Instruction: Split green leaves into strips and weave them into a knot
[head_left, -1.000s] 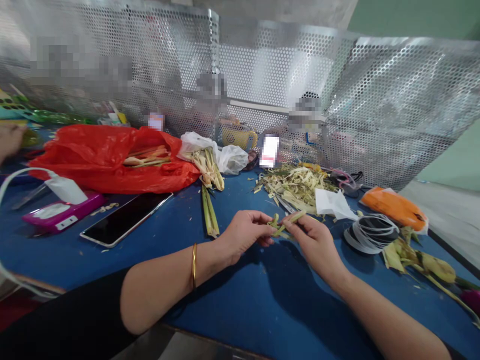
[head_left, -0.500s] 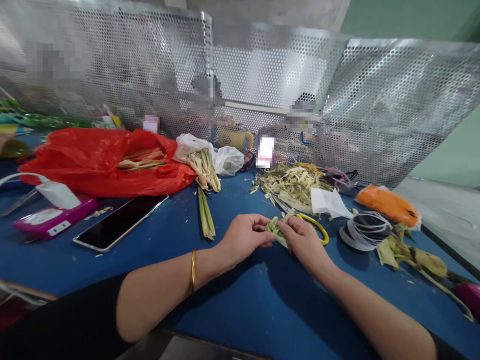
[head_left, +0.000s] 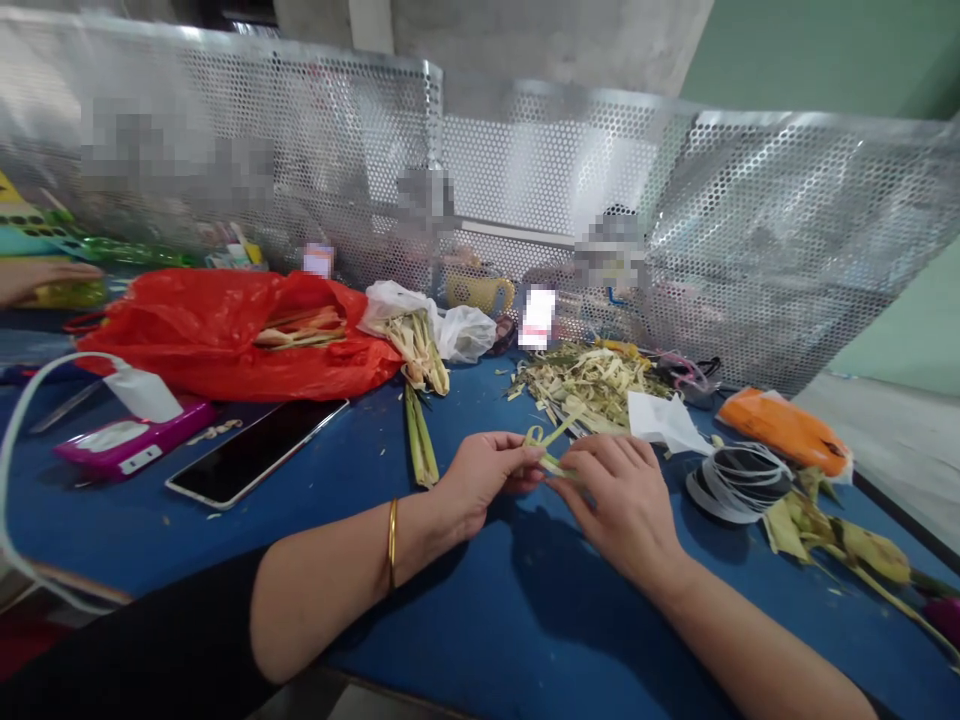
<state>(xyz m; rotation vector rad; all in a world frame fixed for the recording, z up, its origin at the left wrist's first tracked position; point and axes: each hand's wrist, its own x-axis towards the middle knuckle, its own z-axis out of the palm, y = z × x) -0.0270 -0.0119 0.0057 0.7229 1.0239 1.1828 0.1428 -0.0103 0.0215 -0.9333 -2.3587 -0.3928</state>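
Note:
Before me, my left hand (head_left: pixel 489 472) pinches a small folded piece of pale green leaf strip (head_left: pixel 553 438) between thumb and fingers. A loop and a loose end of the strip stick up above the fingertips. From the other side my right hand (head_left: pixel 621 492) has its thumb and fingers closed on the same strip, its back turned to the camera. Just beyond the hands lies a heap of leaf shavings (head_left: pixel 592 380). A white piece of paper (head_left: pixel 664 420) is right behind my right hand. To the left of my left hand lie green stalks (head_left: pixel 421 440).
A red plastic bag (head_left: pixel 180 335) holds dried stalks at the left. Near it are a black-screened phone (head_left: pixel 259 455) and a purple power strip (head_left: pixel 139 440). At the right lie a spool of white cord (head_left: pixel 739 485), an orange packet (head_left: pixel 787 430) and withered leaves (head_left: pixel 847 540). Perforated metal panels (head_left: pixel 540 160) stand behind.
My right hand has turned over the strip, so its back shows more. A loop now stands up from the strip. The yellow scissor handle is now hidden. The camera view has shifted slightly.

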